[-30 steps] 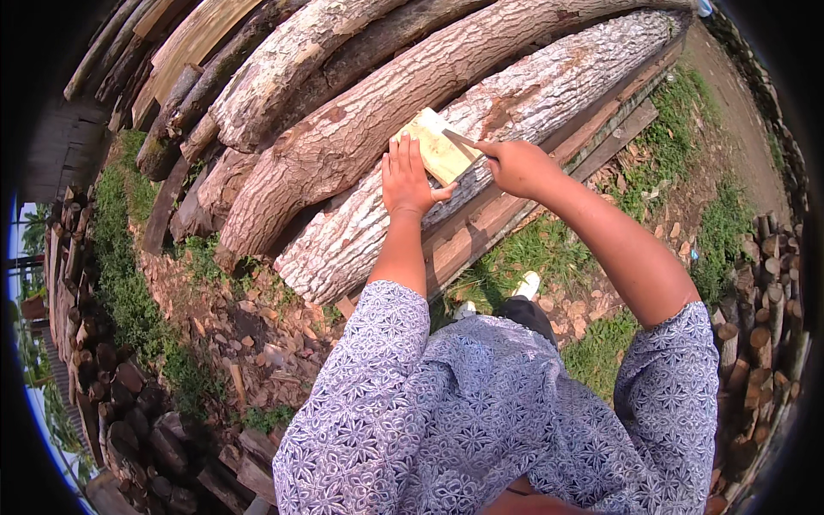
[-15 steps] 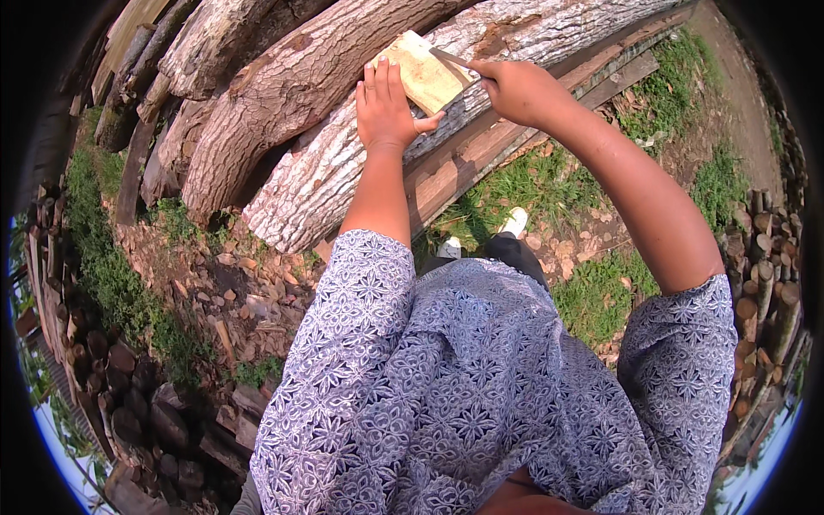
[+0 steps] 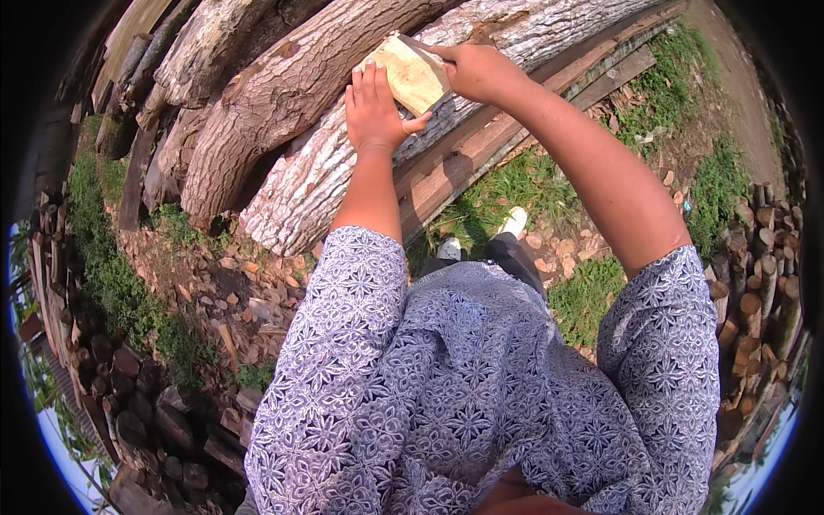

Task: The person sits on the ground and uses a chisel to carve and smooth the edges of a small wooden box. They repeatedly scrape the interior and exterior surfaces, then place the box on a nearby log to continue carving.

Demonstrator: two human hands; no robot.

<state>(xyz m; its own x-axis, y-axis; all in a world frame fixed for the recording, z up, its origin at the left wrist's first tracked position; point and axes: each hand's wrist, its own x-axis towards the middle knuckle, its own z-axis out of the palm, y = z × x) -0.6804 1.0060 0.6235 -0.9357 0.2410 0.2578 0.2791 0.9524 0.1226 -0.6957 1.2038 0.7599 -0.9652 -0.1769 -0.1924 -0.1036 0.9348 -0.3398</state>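
Two hands work one pale yellow rectangular wooden block (image 3: 410, 74) on a grey-barked log (image 3: 343, 163): left hand (image 3: 374, 110) flat, fingers extended against it, right hand (image 3: 481, 72) clamped on its upper edge.

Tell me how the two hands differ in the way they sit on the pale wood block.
The left hand lies flat, fingers straight and together, pressing beside the pale wood block; the right hand is curled at the block's far edge. The left arm comes straight up; the right arm reaches in from the side. Both rest over the big log.
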